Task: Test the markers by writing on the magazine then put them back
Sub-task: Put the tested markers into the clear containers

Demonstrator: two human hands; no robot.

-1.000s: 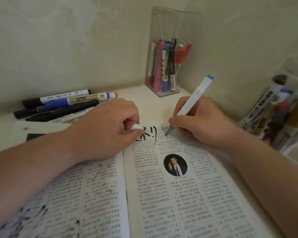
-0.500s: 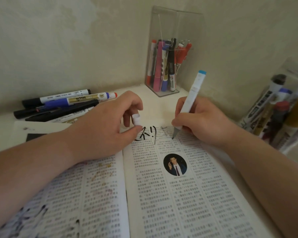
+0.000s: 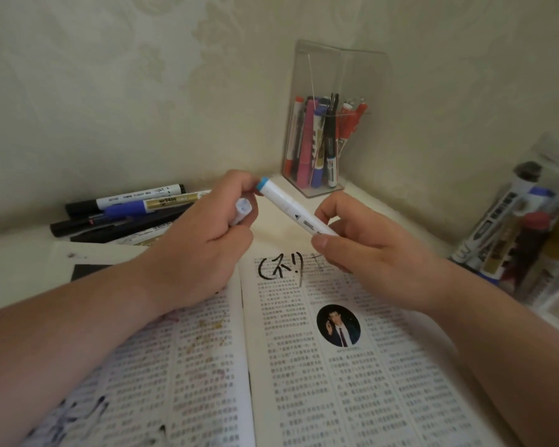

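Note:
A white marker (image 3: 292, 209) with a blue end band is lifted above the open magazine (image 3: 352, 366), lying slantwise between both hands. My right hand (image 3: 365, 250) pinches its lower end; the tip is hidden by the fingers. My left hand (image 3: 204, 243) grips the marker's white cap (image 3: 242, 211), open end facing me, and its fingertips touch the marker's blue end. Black scribbles and a faint mark sit at the top of the magazine's right page.
Several loose markers (image 3: 126, 211) lie on the table behind my left hand. A clear holder (image 3: 326, 124) with several pens stands in the corner. A second clear container (image 3: 526, 240) of markers stands at the right edge.
My right hand has lifted the marker off the page and tilted it toward my left hand. My left hand rose from the magazine with the cap and now touches the marker's blue end.

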